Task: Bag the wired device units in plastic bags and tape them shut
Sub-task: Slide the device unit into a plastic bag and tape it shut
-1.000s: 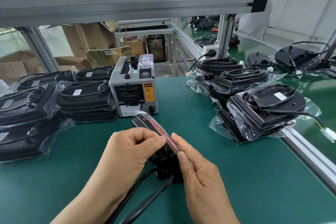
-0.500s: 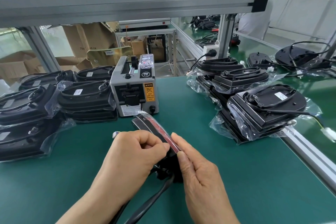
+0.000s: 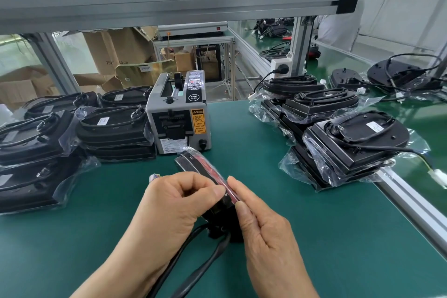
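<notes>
Holds a black wired unit [image 3: 191, 163] on its edge inside a clear plastic bag [image 3: 210, 172] above the green desk [image 3: 326, 237]. Pinches the bag's upper edge with the left hand [image 3: 174, 203], thumb against curled fingers [image 3: 193, 182], and from the other side with the right hand [image 3: 263, 232]. Shows black cables [image 3: 193, 271] trailing from the unit toward the bottom edge. Places a grey tape dispenser [image 3: 179, 123] just behind, with stacked bagged units at left [image 3: 113, 128] and right [image 3: 358, 140].

Two bare hands in shot, left hand [image 3: 174, 205] and right hand [image 3: 263, 232], forearms bare too, nails short and plain.
</notes>
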`<state>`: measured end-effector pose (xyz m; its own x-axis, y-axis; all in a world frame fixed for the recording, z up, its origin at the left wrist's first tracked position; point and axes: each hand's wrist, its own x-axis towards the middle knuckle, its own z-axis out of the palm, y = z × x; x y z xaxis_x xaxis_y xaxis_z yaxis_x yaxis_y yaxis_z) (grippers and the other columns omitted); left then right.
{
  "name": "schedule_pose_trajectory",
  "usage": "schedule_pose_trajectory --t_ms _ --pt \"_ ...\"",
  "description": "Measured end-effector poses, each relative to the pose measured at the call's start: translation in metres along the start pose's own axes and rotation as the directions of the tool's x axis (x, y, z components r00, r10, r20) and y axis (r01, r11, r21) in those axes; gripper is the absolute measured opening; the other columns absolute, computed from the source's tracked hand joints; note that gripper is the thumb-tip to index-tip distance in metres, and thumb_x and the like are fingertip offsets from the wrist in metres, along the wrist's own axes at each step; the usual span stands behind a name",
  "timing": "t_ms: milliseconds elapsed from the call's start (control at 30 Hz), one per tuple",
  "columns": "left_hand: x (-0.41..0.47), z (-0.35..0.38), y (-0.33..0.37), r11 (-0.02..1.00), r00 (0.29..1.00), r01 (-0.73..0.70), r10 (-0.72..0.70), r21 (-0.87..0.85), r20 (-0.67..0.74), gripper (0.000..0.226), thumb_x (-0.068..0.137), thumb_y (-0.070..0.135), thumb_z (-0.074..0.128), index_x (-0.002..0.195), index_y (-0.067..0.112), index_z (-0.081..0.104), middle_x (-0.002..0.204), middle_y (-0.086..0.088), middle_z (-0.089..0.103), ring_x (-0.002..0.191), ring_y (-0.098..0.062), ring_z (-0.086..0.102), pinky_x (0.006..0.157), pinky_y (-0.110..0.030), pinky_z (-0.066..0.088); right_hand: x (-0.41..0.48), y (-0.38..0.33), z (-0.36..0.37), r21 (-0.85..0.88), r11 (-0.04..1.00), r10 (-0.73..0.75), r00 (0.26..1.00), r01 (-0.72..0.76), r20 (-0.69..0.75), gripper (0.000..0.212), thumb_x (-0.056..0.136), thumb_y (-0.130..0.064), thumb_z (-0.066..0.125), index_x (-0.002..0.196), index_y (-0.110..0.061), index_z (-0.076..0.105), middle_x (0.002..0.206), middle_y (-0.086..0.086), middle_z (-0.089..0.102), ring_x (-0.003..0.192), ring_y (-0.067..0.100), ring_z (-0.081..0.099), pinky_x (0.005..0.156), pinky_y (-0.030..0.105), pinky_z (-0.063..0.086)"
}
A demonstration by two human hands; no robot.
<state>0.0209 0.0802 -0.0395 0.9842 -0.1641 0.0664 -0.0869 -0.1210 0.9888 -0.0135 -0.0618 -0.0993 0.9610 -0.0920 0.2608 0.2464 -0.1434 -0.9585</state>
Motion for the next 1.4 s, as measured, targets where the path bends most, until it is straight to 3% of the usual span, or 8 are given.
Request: schedule_pose_trajectory --t_ms 167,333,700,967,1033,1133,1267,1400 --pt "0.002 0.001 -0.006 0.997 1.0 0.012 -0.01 0.07 -0.018 0.015 0.073 0.025 0.076 0.066 0.012 0.073 0.067 -0.008 0.07 0.058 -0.008 0.06 0.058 -0.012 0.048 0.0 0.0 0.001 0.012 1.0 0.008 1.0 -0.008 -0.009 0.036 0.088 -0.04 0.047 0.122 -0.049 0.059 0.117 -0.049 0.055 0.114 -0.021 0.052 0.091 -0.002 0.036" --pt "0.003 0.001 -0.01 0.992 0.999 0.013 -0.006 0.127 -0.052 0.015 0.077 0.024 0.078 0.07 0.011 0.074 0.075 -0.025 0.065 0.064 -0.022 0.054 0.068 -0.04 0.049 0.0 0.0 0.001 0.012 1.0 0.01 1.0 -0.01 -0.014 0.036 0.088 -0.041 0.048 0.121 -0.049 0.06 0.117 -0.046 0.057 0.114 -0.02 0.054 0.09 -0.002 0.037" --pt "0.003 -0.001 -0.015 0.985 0.997 0.0 0.014 0.173 -0.078 0.017 0.074 0.023 0.08 0.067 0.01 0.071 0.072 -0.028 0.057 0.06 -0.018 0.047 0.056 -0.021 0.042 -0.001 0.0 0.001 -0.02 1.0 0.003 1.0 -0.003 -0.006 0.037 0.088 -0.043 0.047 0.123 -0.05 0.058 0.116 -0.052 0.052 0.116 -0.023 0.05 0.092 -0.003 0.035" --pt "0.002 0.0 -0.019 0.97 0.993 -0.009 0.038 0.244 -0.116 0.018 0.07 0.028 0.082 0.064 0.019 0.068 0.051 0.01 0.043 0.046 -0.003 0.035 0.045 -0.013 0.033 -0.001 0.0 0.002 -0.025 1.0 0.001 1.0 -0.001 -0.009 0.037 0.089 -0.042 0.047 0.123 -0.05 0.058 0.115 -0.054 0.052 0.115 -0.024 0.049 0.09 -0.003 0.034" --pt "0.003 -0.002 -0.021 0.955 0.989 -0.021 0.064 0.297 -0.136 0.024 0.066 0.04 0.086 0.071 0.026 0.067 0.053 0.014 0.044 0.047 -0.002 0.037 0.045 -0.013 0.035 -0.001 0.0 0.002 -0.024 1.0 -0.005 1.0 0.004 -0.013 0.037 0.088 -0.042 0.047 0.123 -0.05 0.059 0.116 -0.053 0.052 0.115 -0.024 0.049 0.091 -0.003 0.034" --pt "0.006 -0.003 -0.023 0.939 0.981 0.003 0.064 0.345 -0.183 0.036 0.056 0.057 0.07 0.085 0.037 0.059 0.067 0.021 0.054 0.055 0.001 0.047 0.053 -0.015 0.042 -0.001 0.001 0.002 -0.01 1.0 -0.007 1.0 0.007 -0.026 0.037 0.088 -0.04 0.048 0.123 -0.048 0.06 0.118 -0.049 0.054 0.116 -0.022 0.05 0.092 -0.003 0.034" --pt "0.007 0.001 -0.028 0.947 0.976 0.01 0.061 0.32 -0.209 0.043 0.055 0.067 0.065 0.085 0.038 0.057 0.07 0.023 0.054 0.059 0.002 0.047 0.059 -0.021 0.043 -0.001 0.001 0.002 -0.012 1.0 -0.015 0.999 0.015 -0.029 0.037 0.088 -0.039 0.048 0.123 -0.046 0.06 0.117 -0.05 0.054 0.115 -0.022 0.051 0.092 -0.003 0.035" --pt "0.005 0.001 -0.029 0.94 0.984 0.013 0.048 0.34 -0.171 0.055 0.045 0.076 0.066 0.087 0.042 0.055 0.074 0.027 0.05 0.062 0.002 0.045 0.059 -0.018 0.042 -0.001 0.0 0.0 -0.004 1.0 -0.01 1.0 0.01 -0.029 0.038 0.087 -0.041 0.049 0.123 -0.045 0.061 0.115 -0.051 0.055 0.113 -0.022 0.052 0.089 -0.003 0.036"
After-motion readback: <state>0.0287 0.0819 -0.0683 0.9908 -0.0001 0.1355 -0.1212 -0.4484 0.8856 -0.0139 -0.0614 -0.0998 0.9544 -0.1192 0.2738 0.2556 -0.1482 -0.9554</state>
